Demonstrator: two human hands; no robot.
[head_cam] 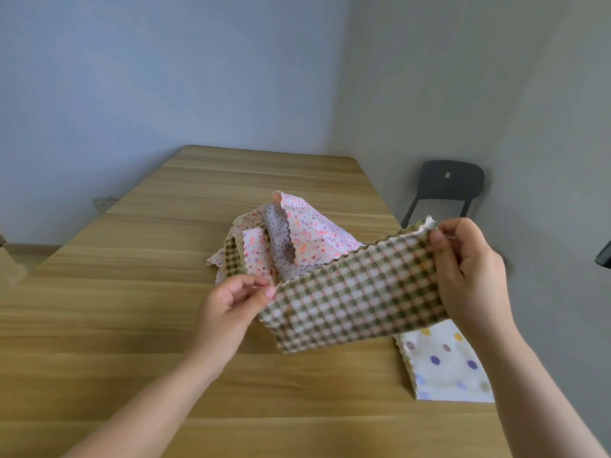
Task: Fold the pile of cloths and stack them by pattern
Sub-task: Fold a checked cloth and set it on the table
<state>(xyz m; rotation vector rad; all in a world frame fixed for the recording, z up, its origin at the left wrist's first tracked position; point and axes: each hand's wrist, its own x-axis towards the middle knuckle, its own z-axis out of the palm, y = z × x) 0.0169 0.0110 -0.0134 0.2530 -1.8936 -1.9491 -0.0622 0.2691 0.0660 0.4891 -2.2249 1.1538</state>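
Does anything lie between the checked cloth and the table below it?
Yes, partly. The folded dotted cloth lies on the table under the right end of the checked cloth. Under its left end nothing shows.

Left hand point(228, 305), right hand point(469, 276), pinched fingers point(437, 239)

Soft, even, fairly bright light leaves only faint shadows on the table point(115, 309). Wide-angle distortion bends the walls point(165, 77) behind the table.
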